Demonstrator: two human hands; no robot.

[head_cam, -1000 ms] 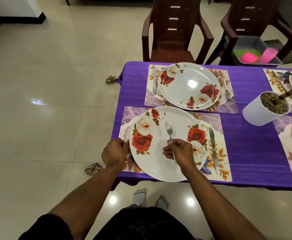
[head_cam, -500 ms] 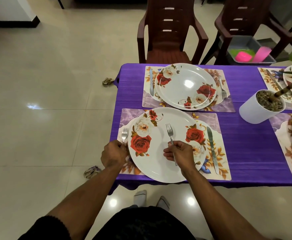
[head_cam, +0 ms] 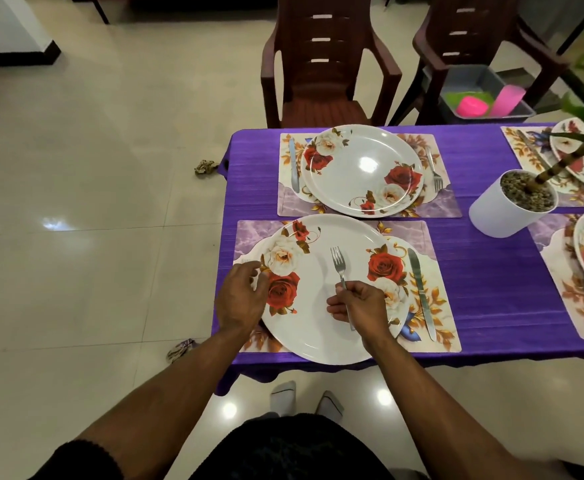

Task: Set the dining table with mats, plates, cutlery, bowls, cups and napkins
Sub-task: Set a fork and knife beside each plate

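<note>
Table (head_cam: 491, 278), purple cloth: fills the view from 9 o'clock across to 3 o'clock.

Chairs, two, dark brown: at 12 and 1 o'clock beyond the far edge. The right one (head_cam: 484, 39) carries a grey bin with pink and green items.

Near mat (head_cam: 432, 237), floral: lies at centre beneath the near plate.

Near plate (head_cam: 318, 327), white with roses: sits on that mat, just in front of the person.

Far plate (head_cam: 361, 169): on its own mat at 12 o'clock from the near plate, knife to its left, fork to its right.

White pot (head_cam: 498, 213) with a plant: at 2 o'clock, between the settings.

Knife (head_cam: 420, 289): on the near mat at 3 o'clock from the plate, long axis running 12 to 6.

Fork (head_cam: 338, 263): above the plate's middle, tines toward 12 o'clock, handle toward 6.

Right hand (head_cam: 361, 304): fingers curled, pinching the fork's handle.

Left hand (head_cam: 242, 296): at the plate's 9 o'clock rim, fingers loosely bent. Whether they hold anything cannot be told.

Judgement: the bare strip of mat at 9 o'clock is the fork's likely place. It lies left of the right hand's fingers, nearer the left hand.
</note>
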